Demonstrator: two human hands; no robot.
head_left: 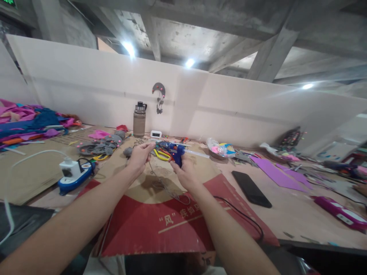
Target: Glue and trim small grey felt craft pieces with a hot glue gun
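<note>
The right hand point(185, 172) is wrapped around the handle of a blue plastic glue gun point(177, 152), held up over the middle of the desk point(213, 212); a smooth, translucent glue stick point(197, 154) juts straight from its back end. The left hand point(140, 156), just beside the nozzle end, has its fingertips pinched together on a thin grey cord point(164, 187) that dangles below in loose, wiry loops; the detail at the fingertips is too small to tell.

Beneath both hands lies flat cardboard point(160, 229), red toward the front edge with pale printed characters, and plain brown beyond. Yellow-handled scissors point(162, 154) lie behind the glue gun. To the left is a heap of soft-looking grey pieces point(100, 146) dotted with pink, and nearer, a rounded blue power strip point(76, 178) with a boxy white plug point(70, 169). To the right, a flat, dark phone point(251, 189) lies near angular purple sheets point(276, 173). Behind stands a cylindrical, see-through bottle point(139, 122); a grey crescent ornament point(159, 91) hangs on the pale, smooth partition point(197, 110).
</note>
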